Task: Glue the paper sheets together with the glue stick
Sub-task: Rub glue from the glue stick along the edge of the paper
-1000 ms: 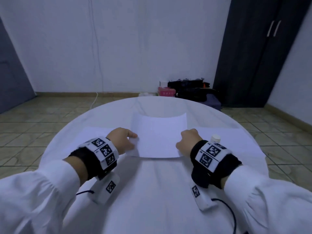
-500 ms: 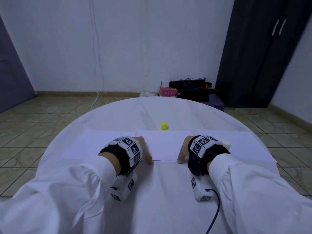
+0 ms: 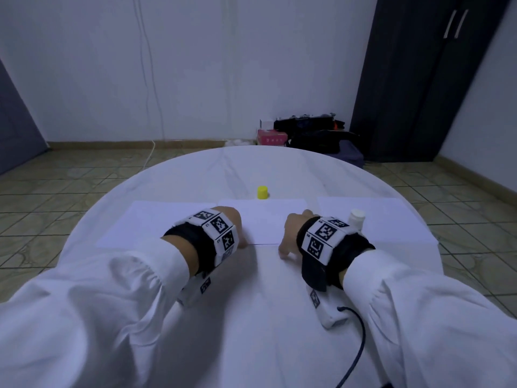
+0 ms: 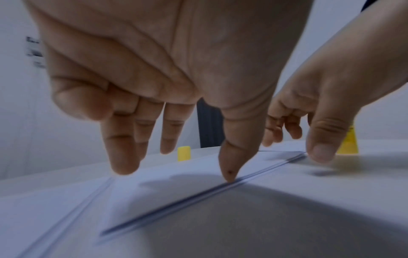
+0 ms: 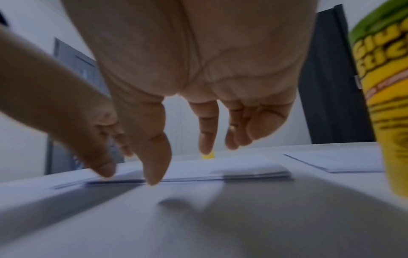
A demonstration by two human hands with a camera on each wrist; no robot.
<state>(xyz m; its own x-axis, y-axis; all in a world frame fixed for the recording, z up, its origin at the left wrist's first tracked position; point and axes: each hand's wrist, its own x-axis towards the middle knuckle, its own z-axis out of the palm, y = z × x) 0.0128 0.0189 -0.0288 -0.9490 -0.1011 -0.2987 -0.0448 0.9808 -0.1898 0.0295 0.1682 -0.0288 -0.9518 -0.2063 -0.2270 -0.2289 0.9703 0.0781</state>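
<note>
A small stack of white paper sheets (image 3: 265, 222) lies flat at the table's middle, its near edges lined up (image 4: 198, 197). My left hand (image 3: 240, 239) rests on the stack's near left part, its fingers straight and its thumb tip (image 4: 229, 176) on the near edge. My right hand (image 3: 282, 245) touches the near right part, its thumb (image 5: 154, 176) down at the edge. Neither hand holds anything. The yellow and green glue stick (image 3: 356, 218) stands upright and uncapped just right of my right wrist (image 5: 386, 104). Its yellow cap (image 3: 263, 192) stands behind the stack.
The round table (image 3: 251, 317) has a white cloth. One more white sheet (image 3: 156, 222) lies to the left and another (image 3: 391, 219) to the right. A black cable (image 3: 361, 340) runs from my right wrist. Bags (image 3: 316, 135) and a dark wardrobe (image 3: 419, 79) stand beyond.
One second ago both hands held the middle sheet lifted at its near corners. It now lies flat on the stack, and both hands have come down onto its near edge.
</note>
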